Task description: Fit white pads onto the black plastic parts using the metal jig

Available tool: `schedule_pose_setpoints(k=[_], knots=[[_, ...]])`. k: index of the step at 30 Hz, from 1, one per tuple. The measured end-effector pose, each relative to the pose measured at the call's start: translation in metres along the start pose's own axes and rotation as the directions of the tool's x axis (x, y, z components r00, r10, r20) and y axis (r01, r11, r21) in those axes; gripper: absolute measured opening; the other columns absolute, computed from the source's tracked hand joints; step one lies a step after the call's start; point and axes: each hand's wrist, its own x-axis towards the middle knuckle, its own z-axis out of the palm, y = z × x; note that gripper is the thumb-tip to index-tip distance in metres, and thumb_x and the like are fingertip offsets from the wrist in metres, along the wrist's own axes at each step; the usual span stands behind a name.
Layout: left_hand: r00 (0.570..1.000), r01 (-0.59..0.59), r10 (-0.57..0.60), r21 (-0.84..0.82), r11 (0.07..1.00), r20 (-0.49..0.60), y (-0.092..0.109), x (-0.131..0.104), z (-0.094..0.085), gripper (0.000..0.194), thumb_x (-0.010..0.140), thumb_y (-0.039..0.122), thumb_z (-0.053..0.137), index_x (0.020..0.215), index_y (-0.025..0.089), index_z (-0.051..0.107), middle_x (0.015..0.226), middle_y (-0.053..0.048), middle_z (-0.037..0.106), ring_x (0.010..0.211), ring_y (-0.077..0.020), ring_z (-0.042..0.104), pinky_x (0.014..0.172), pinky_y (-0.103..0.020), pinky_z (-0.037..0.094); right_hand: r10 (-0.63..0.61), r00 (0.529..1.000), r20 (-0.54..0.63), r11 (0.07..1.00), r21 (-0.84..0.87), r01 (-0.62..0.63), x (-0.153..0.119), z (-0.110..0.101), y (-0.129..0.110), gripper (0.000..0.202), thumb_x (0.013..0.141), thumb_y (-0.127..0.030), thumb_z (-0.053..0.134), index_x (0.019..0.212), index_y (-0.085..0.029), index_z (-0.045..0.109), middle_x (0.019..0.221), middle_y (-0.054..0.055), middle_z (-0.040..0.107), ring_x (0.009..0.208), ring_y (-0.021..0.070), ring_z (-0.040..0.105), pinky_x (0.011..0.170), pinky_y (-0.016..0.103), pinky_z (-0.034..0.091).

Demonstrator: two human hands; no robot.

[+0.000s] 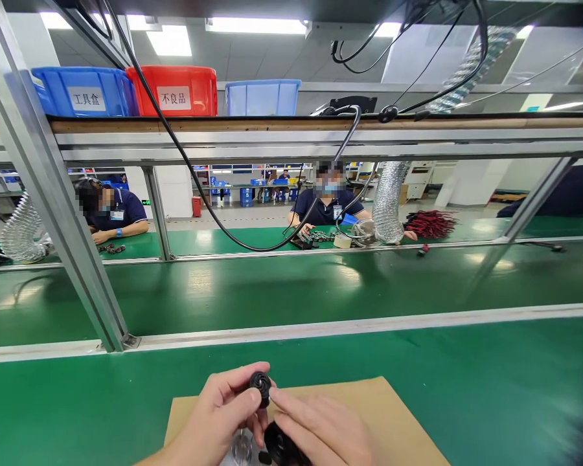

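Note:
My left hand (pixel 223 411) pinches a small black round part (pixel 260 387) with spiral ridges on its face between thumb and fingers. My right hand (pixel 323 424) comes in from the right, its fingertips against the side of that part. Under the right hand's fingers shows a larger black round, cup-like part (pixel 279 443), which the hand seems to grip; its lower side is cut off by the frame. Below my left hand are a clear round piece (pixel 241 446) and a small dark piece (pixel 265 457). A sheet of brown cardboard (pixel 383 414) lies beneath both hands.
A metal post (pixel 63 188) rises at left from the green bench (pixel 490 388). A white rail (pixel 369 323) crosses behind the cardboard. Overhead, a shelf holds blue (pixel 85 81) and red bins (pixel 194 74); a black cable (pixel 189 168) hangs down. Two people work across the bench.

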Motion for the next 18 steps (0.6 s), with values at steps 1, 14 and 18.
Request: schedule_pose_setpoints(k=[1,14,18], knots=[[1.000,0.008,-0.008,-0.004,1.000,-0.012,0.000,0.000,0.000,0.068,0.078,0.055,0.091,0.131,0.015,0.075,0.102,-0.011,0.077,0.064,-0.0133,0.067,0.063,-0.027,0.057,0.001,1.000,-0.002,1.000,0.003,-0.001,-0.001,0.000,0.000,0.030,0.119,-0.022,0.040,0.124,-0.006,0.065,0.129,0.018,0.072,0.102,0.0212,0.073,0.077,0.031,0.058],[0.995,0.060,-0.058,0.023,0.998,-0.079,0.012,-0.003,0.010,0.046,0.067,0.024,0.079,0.112,0.013,0.081,0.106,-0.010,0.075,0.066,-0.0094,0.056,0.060,-0.022,0.042,-0.055,0.996,0.077,0.998,-0.034,0.058,0.008,-0.006,-0.001,0.034,0.121,-0.021,0.035,0.125,-0.007,0.065,0.131,0.013,0.072,0.088,0.0209,0.075,0.065,0.033,0.057],[0.997,0.060,-0.058,0.040,0.997,-0.057,0.015,-0.004,0.011,0.048,0.068,0.026,0.078,0.115,0.014,0.081,0.107,-0.010,0.075,0.066,-0.0096,0.056,0.060,-0.023,0.041,-0.058,0.995,0.076,0.997,-0.055,0.062,0.005,-0.008,-0.001,0.031,0.119,-0.018,0.038,0.125,-0.006,0.066,0.133,0.015,0.071,0.089,0.0218,0.074,0.067,0.034,0.057]])
